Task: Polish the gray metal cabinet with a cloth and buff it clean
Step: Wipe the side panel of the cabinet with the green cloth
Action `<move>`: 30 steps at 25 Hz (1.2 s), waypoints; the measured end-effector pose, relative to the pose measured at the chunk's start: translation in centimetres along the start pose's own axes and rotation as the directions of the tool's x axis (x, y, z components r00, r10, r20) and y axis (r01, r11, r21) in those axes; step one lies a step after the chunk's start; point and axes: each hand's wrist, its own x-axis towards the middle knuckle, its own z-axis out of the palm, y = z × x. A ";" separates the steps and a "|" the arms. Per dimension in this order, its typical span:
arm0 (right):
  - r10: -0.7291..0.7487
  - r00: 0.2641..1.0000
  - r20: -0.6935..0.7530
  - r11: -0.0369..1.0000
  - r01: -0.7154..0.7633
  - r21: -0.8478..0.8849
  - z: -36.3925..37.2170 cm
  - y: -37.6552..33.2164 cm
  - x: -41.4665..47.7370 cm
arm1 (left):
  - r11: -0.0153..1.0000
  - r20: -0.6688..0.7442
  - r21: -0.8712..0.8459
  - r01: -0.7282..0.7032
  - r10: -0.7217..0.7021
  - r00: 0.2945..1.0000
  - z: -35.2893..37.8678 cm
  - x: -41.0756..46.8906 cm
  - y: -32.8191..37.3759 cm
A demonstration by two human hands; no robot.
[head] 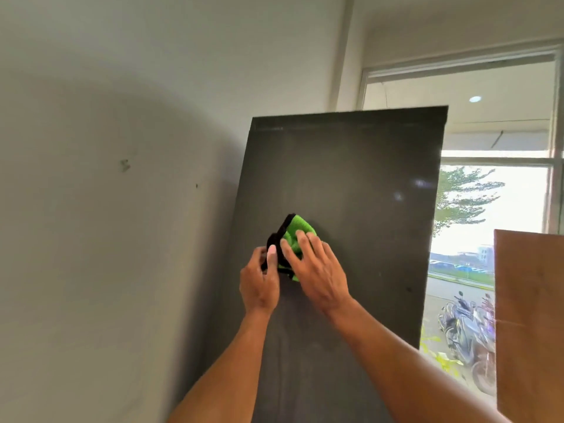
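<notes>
Green-black cloth (pixel 294 237) bunched mid-panel against gray metal cabinet (pixel 351 178), pressed flat by R hand (pixel 319 271) w/ fingers straight, slightly apart, L hand (pixel 259 285) pinching cloth's black edge, fingers curled, wall (pixel 106 224) left, window (pixel 500 215) right, brown board (pixel 531 315) near right

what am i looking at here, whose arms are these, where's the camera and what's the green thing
No machine: this picture comes from a wide-angle camera worn on a person's head, so the bare arms reaching in from below are the wearer's own. The dark gray panel is a metal cabinet standing by a pale wall, with a window to its right. The green thing is a cloth. The left hand grips its black edge, and the right hand presses it against the cabinet with straight fingers. A brown board shows at the right.
</notes>
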 end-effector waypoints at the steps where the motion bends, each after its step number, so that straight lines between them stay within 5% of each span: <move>1: -0.012 1.000 0.002 1.000 0.012 -0.029 0.4 1.4 2.6 | 1.000 0.001 0.001 -0.002 0.002 1.000 0.8 2.5 0.9; 6: -0.027 0.999 0.019 0.978 0.030 -0.207 2.9 7.2 11.5 | 0.977 -0.035 0.214 -0.005 0.013 0.999 2.6 9.9 1.2; 8: 0.133 0.991 0.014 0.949 -0.123 -0.291 2.9 9.1 15.2 | 0.947 0.008 0.317 -0.052 0.052 0.999 2.3 11.7 -0.7; 11: 0.408 0.912 0.045 0.899 -0.393 -0.192 3.0 8.9 19.5 | 0.929 0.007 0.363 -0.070 0.072 0.997 1.9 12.5 -3.6; 16: 0.140 0.923 0.358 0.971 -0.057 -0.233 6.1 4.1 20.9 | 0.866 0.009 0.481 -0.138 0.152 0.988 2.4 12.0 -5.3; 19: 0.394 0.894 0.215 0.901 -0.331 -0.280 4.9 7.4 19.9 | 0.870 -0.049 0.484 -0.094 0.135 0.990 3.3 11.9 -4.9; 22: 0.608 0.793 0.034 0.770 -0.579 -0.268 1.9 11.9 16.8 | 0.892 -0.112 0.452 0.002 0.054 0.992 4.0 11.6 -3.7; 26: 0.774 0.633 -0.025 0.613 -0.758 -0.224 1.2 11.7 17.2 | 0.897 -0.102 0.440 0.042 0.004 0.995 4.1 11.2 -2.9; 28: 0.769 0.639 0.026 0.633 -0.756 -0.166 2.4 9.2 19.4 | 0.896 -0.087 0.443 0.030 0.010 0.996 4.2 11.4 -2.9; 30: 0.679 0.725 0.115 0.733 -0.660 -0.165 4.2 6.6 22.3 | 0.895 -0.091 0.444 0.035 0.006 0.996 4.4 11.8 -3.1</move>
